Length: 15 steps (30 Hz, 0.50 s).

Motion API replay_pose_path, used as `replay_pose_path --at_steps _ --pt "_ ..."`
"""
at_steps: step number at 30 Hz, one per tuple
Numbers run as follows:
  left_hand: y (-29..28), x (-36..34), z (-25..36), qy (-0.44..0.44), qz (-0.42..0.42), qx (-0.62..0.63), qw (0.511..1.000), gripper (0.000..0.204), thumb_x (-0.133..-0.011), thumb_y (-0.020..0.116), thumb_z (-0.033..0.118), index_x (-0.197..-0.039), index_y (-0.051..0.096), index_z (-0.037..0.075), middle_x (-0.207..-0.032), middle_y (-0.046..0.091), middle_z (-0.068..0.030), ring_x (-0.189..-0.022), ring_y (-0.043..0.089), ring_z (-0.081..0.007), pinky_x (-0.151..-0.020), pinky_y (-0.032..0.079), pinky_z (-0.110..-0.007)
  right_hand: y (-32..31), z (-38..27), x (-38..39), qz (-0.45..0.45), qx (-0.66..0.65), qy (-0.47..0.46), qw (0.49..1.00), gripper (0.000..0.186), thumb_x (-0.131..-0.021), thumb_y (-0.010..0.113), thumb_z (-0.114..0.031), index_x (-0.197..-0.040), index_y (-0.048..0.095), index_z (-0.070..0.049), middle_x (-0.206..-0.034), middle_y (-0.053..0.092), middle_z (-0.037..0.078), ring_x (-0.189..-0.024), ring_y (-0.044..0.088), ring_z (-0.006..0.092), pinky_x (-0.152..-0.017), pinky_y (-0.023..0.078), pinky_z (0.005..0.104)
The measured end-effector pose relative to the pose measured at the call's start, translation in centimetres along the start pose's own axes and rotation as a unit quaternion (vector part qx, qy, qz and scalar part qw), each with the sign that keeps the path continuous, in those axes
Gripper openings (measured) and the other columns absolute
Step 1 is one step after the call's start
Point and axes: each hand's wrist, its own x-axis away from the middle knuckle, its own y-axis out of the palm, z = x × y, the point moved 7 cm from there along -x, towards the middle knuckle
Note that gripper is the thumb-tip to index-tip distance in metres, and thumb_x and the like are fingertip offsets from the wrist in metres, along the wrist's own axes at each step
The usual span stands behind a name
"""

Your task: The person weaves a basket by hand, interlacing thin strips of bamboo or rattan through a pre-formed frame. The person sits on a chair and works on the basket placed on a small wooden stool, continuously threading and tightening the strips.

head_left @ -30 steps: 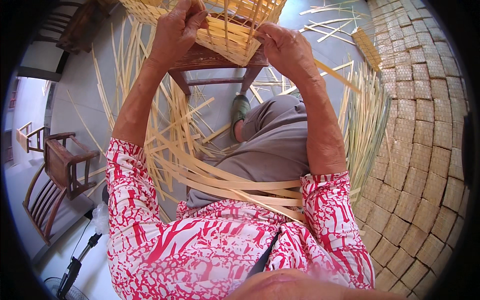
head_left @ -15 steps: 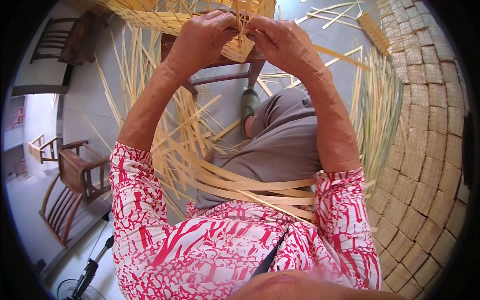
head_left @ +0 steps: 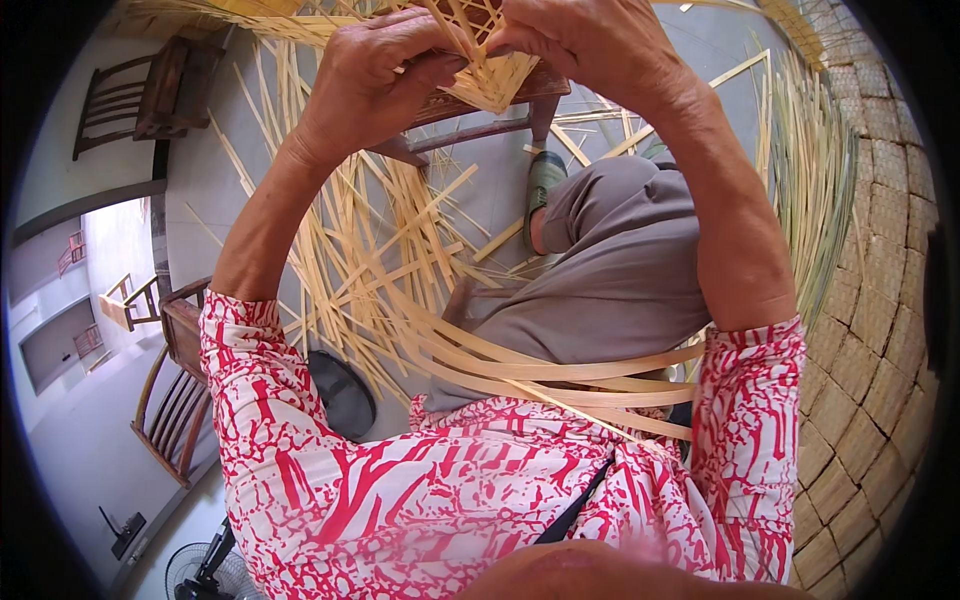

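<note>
A half-woven bamboo basket (head_left: 490,88) rests on a dark wooden stool (head_left: 470,128) at the top of the view, its pointed corner toward me. My left hand (head_left: 385,80) is at the left of that corner, thumb and fingers pinched on a bamboo strip (head_left: 452,28) that stands up from the weave. On the other side, my right hand (head_left: 590,45) closes its thumb and fingers on the weave at the corner. Its far fingers and the strip ends they press are hidden. Several long flat bamboo strips (head_left: 560,372) lie across my lap.
Loose bamboo strips (head_left: 370,230) litter the floor left of my legs. A bundle of thin strips (head_left: 815,190) lies at right, beside stacked woven bamboo pieces (head_left: 850,400). Wooden chairs (head_left: 175,400) and a fan (head_left: 205,570) stand at left.
The view has shifted, so the stool and my legs sit farther right. My right hand has moved up and right, and the gap between my hands is a little wider.
</note>
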Motion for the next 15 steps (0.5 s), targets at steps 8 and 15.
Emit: replay_pose_path --at_steps 8,15 --pt "-0.5 1.4 -1.0 0.029 -0.022 0.009 0.999 0.017 -0.086 0.079 0.008 -0.102 0.076 0.005 -0.087 0.076 -0.0066 -0.076 0.074 -0.0159 -0.067 0.056 -0.027 0.6 -0.3 -1.4 -0.046 -0.043 -0.028 0.998 0.034 -0.093 0.066 -0.046 -0.083 0.070 -0.013 -0.073 0.068 0.013 -0.072 0.067 0.0370 -0.064 0.052 0.0454" --pt "-0.4 -0.6 0.7 0.130 -0.138 0.060 0.980 0.034 -0.091 0.075 0.012 -0.122 0.063 0.003 -0.109 0.068 -0.0131 -0.090 0.070 -0.0242 -0.081 0.055 -0.031 -0.1 -0.4 -1.8 -0.087 -0.038 -0.046 0.994 0.043 -0.087 0.073 -0.047 -0.074 0.064 -0.007 -0.068 0.063 0.016 -0.069 0.063 0.0391 -0.063 0.048 0.0464"
